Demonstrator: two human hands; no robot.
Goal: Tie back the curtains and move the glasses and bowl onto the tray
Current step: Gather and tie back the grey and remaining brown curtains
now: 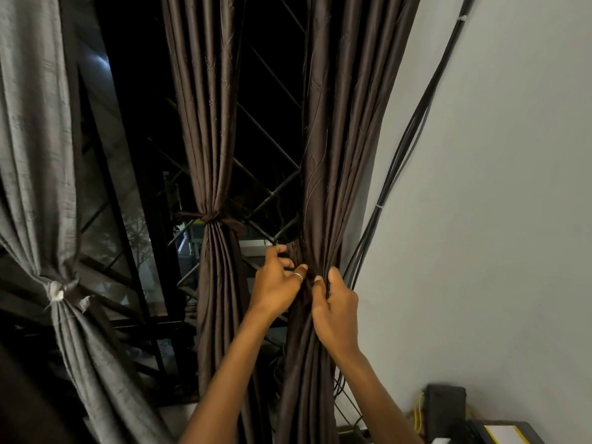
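While both hands worked at the waist of the right-hand curtain, the knot was not yet made. The left hand had its fingers curled, pinching what looked like a tie strip against the gathered folds, and the right hand gripped the bunch from the wall side, thumb pressed in. The middle curtain and the grey curtain hung already tied. The risk, as I judged it: the cloth looked slick and heavy, so if either hand eased off to pass the strip round, the folds could spill wide and need gathering afresh. The black cables ran down the wall just beside the right hand's fingers – a careless loop could catch one in with the fabric. No glasses, bowl or tray showed in view, so where they stood could not be told
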